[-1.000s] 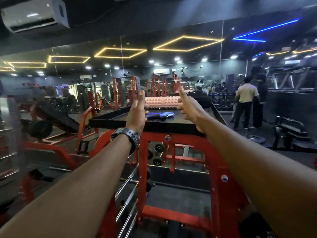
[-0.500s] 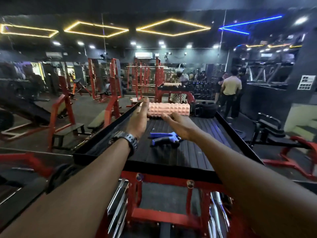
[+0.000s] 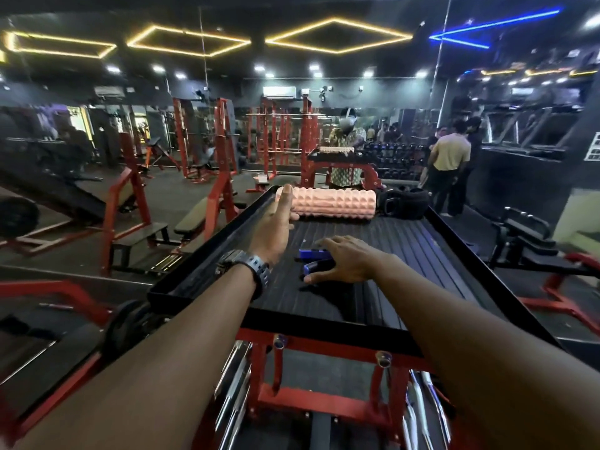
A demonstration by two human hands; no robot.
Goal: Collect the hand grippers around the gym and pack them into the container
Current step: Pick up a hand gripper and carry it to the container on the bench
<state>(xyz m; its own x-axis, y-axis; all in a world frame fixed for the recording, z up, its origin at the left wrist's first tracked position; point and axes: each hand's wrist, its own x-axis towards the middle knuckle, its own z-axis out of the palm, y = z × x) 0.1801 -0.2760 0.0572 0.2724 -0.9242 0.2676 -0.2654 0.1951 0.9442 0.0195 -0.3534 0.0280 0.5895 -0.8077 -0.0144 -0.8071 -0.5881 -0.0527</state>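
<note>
A blue hand gripper (image 3: 313, 259) lies on the black ribbed tray (image 3: 422, 254) on top of a red rack. My right hand (image 3: 347, 259) is down over its right end, fingers spread on the far side and thumb on the near side; the gripper still rests on the tray. My left hand (image 3: 274, 228), with a dark watch on the wrist, hovers flat and edge-on above the tray's left part, holding nothing. No container is in view.
A pink foam roller (image 3: 337, 203) and a black belt-like bundle (image 3: 402, 203) lie at the tray's far end. Red benches (image 3: 143, 232) and racks stand left and behind. People (image 3: 451, 164) stand at the right by a dumbbell rack.
The view has come closer and higher over the tray. My right hand dropped from in front of the roller onto the blue gripper. My left hand stayed raised.
</note>
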